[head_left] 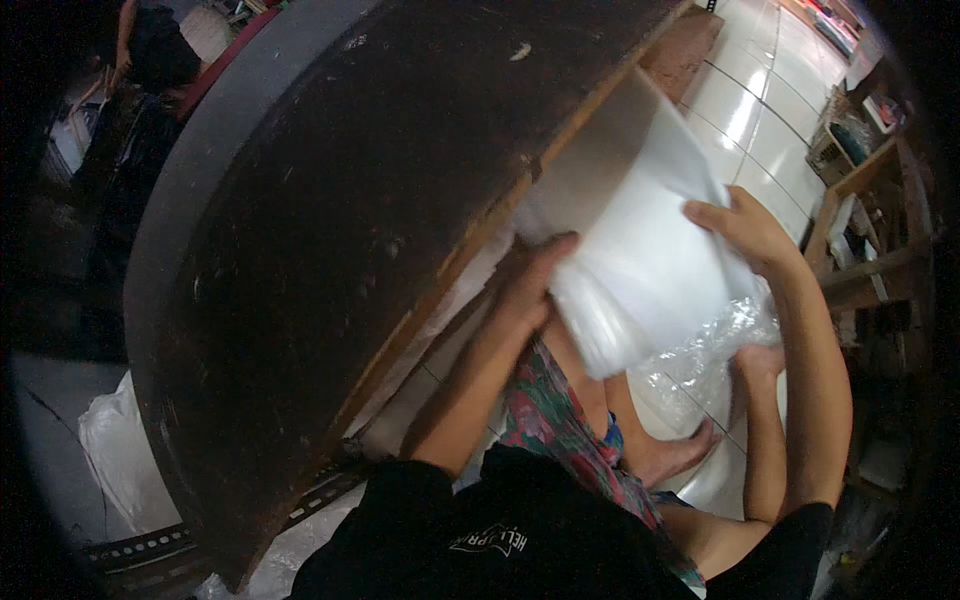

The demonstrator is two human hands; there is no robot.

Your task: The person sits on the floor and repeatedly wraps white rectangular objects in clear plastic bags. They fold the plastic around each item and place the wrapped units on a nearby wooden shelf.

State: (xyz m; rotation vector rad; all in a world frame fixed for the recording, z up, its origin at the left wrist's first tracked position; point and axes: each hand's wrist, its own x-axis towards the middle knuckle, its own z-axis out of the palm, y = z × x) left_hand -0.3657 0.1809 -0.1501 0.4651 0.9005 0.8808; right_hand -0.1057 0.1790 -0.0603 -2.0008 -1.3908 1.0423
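Note:
Between my hands is a floppy stack of translucent white plastic sheets [650, 240], its near end curled over. My left hand [540, 280] is closed on its left edge, the thumb on top and the other fingers largely hidden. On the opposite edge, my right hand [745, 230] grips with thumb and fingers. Crumpled clear plastic film [710, 350] lies against the stack's lower right, over the floor by my feet. The stack's far end passes close to the dark tabletop's edge, and part of it is in shadow.
A big dark tabletop [330, 200] with a curved rim fills the left side. A wooden rack [880, 220] with a crate [830, 155] stands along the right. White floor tiles [750, 100] run between them. A perforated metal bar [150, 550] lies lower left. Another person's arm [123, 45] shows upper left.

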